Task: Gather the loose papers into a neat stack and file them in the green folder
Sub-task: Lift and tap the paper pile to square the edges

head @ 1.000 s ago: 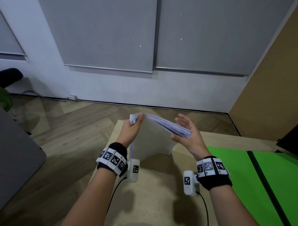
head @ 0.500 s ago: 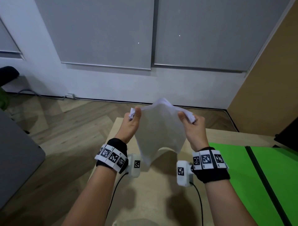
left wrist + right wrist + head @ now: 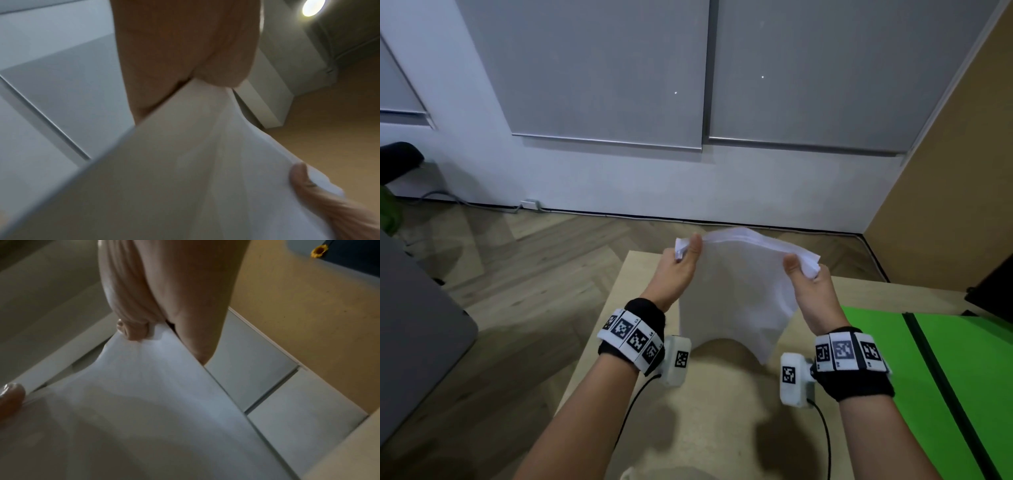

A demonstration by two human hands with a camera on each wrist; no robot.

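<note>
Since a second ago the right hand (image 3: 813, 291) has come off the fanned far edge of the sheaf of white paper sheets (image 3: 739, 291) and closed on its top right corner, so the sheets now hang upright between both hands rather than lying tilted and splayed. Between half a second ago and now little has shifted beyond the camera's framing. At the top left corner the left hand (image 3: 678, 274) pinches the sheaf, thumb (image 3: 694, 245) pressed on the near face and the corner crumpling out past it; in the left wrist view the thumb and fingers meet on the paper's edge. Opposite it, the right hand pinches its corner the same way, thumb on the near face and curled fingers behind, which the right wrist view confirms. Held above the pale wooden table (image 3: 688, 428), the sheaf's lower edge curls and hangs clear of the surface. Lying open and flat on the table to the right, well apart from the papers, is the bright green folder with a dark spine (image 3: 945, 377).
</note>
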